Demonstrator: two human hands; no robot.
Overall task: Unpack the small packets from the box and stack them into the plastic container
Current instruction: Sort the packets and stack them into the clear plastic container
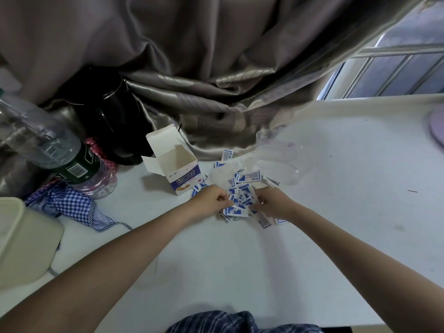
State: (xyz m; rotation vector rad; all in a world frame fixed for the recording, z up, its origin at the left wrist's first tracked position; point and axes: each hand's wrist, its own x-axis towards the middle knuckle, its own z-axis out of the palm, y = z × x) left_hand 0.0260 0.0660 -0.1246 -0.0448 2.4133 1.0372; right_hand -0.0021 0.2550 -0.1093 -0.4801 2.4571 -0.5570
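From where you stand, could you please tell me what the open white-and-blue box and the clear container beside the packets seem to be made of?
The open white-and-blue box looks like thin matte cardboard: creased flaps, a plain brownish-white inside, printed outside. The clear container behind the pile of small blue-and-white packets seems to be glossy transparent plastic: the table shows through it and its rims catch light. Glass cannot be ruled out from its look alone.

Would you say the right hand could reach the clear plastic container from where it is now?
Probably yes: the clear plastic container lies just beyond the right hand, with only loose blue-and-white packets between them.
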